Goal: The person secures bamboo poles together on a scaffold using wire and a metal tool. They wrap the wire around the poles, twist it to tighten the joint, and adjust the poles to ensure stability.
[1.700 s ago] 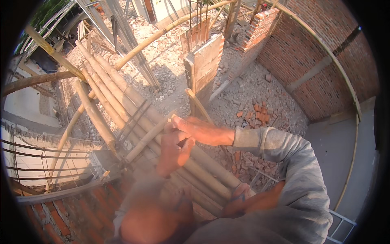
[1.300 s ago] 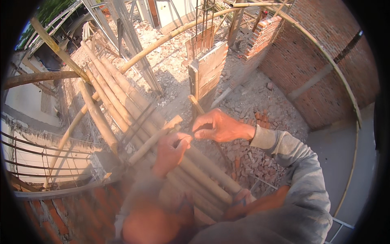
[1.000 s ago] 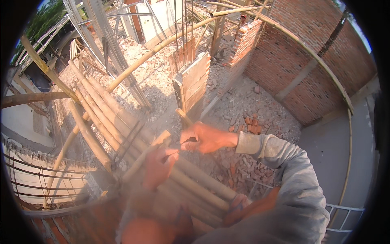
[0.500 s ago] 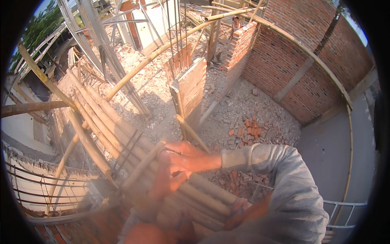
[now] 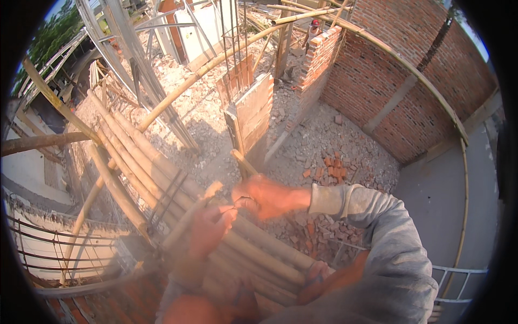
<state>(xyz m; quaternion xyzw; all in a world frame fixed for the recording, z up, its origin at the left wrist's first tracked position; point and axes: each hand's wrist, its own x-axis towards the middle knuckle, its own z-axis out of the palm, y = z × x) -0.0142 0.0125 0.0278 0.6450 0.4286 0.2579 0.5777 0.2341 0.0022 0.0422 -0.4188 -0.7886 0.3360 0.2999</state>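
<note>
A thin dark strand (image 5: 233,208), too small to make out well, runs between my hands. My left hand (image 5: 209,229) is closed, its fingertips pinched at one end of the strand, beside a short bamboo piece (image 5: 183,227) that lies across the poles. My right hand (image 5: 267,197), in a grey sleeve, is curled shut at the other end, slightly blurred. Both hands are above a row of long bamboo poles (image 5: 140,154) that carries me. Thin metal rods (image 5: 168,200) cross these poles left of my hands. My bent knee (image 5: 194,310) and a foot (image 5: 319,272) show below.
Rubble (image 5: 307,146) and loose red bricks (image 5: 335,170) lie far below on the right. A broken wall stub (image 5: 253,116) with upright rebar stands ahead. A brick wall (image 5: 372,81) rises at right. Bamboo rails (image 5: 178,97) cross in front. Another person (image 5: 313,32) stands in the distance.
My hands were together over the bamboo; now they are slightly apart. The right hand has moved right and a little up, and the strand shows between them.
</note>
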